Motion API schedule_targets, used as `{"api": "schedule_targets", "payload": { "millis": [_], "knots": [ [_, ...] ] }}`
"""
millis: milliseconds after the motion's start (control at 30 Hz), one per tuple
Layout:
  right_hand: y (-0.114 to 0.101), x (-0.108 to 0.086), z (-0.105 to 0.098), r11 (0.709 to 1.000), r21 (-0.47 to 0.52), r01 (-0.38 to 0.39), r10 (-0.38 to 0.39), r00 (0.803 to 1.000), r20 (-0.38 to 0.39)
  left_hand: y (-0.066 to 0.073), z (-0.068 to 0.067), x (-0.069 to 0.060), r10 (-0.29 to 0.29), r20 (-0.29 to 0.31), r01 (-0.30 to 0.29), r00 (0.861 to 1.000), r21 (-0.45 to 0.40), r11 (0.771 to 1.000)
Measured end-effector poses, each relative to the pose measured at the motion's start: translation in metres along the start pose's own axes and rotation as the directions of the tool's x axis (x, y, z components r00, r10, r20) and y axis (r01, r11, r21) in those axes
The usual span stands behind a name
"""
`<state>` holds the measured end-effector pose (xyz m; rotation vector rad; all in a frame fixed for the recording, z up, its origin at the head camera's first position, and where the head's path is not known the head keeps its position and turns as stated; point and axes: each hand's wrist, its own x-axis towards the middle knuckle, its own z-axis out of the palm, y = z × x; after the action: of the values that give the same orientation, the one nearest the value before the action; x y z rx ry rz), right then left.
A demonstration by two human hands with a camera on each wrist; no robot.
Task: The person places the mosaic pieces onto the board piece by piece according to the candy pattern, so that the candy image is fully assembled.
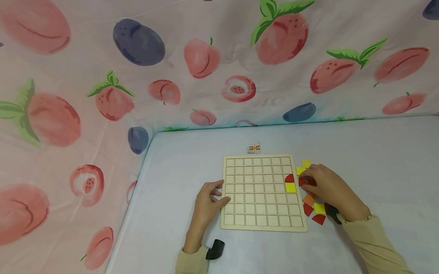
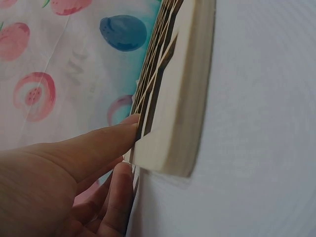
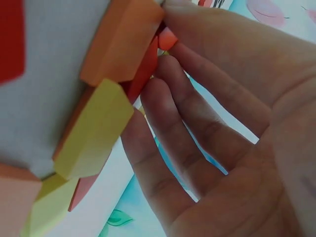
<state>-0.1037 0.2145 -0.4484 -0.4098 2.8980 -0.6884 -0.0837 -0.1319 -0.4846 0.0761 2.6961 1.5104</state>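
Observation:
A pale wooden grid board [image 1: 254, 199] lies flat on the table, with a red quarter-round piece [image 1: 289, 178] and a yellow square [image 1: 291, 188] in cells near its right edge. My left hand [image 1: 207, 207] grips the board's left edge; in the left wrist view the thumb of that hand [image 2: 74, 163] lies on the board [image 2: 185, 108], fingers beside and below. Right of the board, my right hand [image 1: 330, 189] has thumb and index finger around a red piece [image 1: 302, 182]. The right wrist view shows the hand [image 3: 222, 133] beside orange [image 3: 121, 44] and yellow blocks [image 3: 94, 131], the fingertips partly hidden.
Yellow squares [image 1: 306, 164], an orange piece [image 1: 309, 199] and red quarter-round pieces [image 1: 319, 219] lie loose right of the board. A small patterned card [image 1: 254, 147] lies behind it. Fruit-print cloth [image 1: 203, 97] hangs at the back and left.

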Motion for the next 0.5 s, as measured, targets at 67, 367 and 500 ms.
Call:
{"api": "schedule_targets", "payload": {
  "millis": [67, 367, 500],
  "knots": [
    [0.0000, -0.0002, 0.0001, 1.000, 0.000, -0.001, 0.001, 1.000, -0.003, 0.0007, 0.0001, 0.0002, -0.006, 0.000, 0.006, 1.000, 0.000, 1.000],
    [-0.0035, -0.0012, 0.0008, 0.997, 0.049, -0.057, 0.056, 0.998, 0.014, 0.0008, -0.0002, -0.0001, -0.007, -0.001, 0.007, 1.000, -0.004, 1.000],
    [-0.0058, -0.0037, 0.0006, 0.991, 0.115, -0.068, 0.067, 0.998, 0.012, 0.0011, -0.0002, 0.0003, -0.007, -0.001, 0.007, 1.000, -0.003, 1.000]
  ]
}}
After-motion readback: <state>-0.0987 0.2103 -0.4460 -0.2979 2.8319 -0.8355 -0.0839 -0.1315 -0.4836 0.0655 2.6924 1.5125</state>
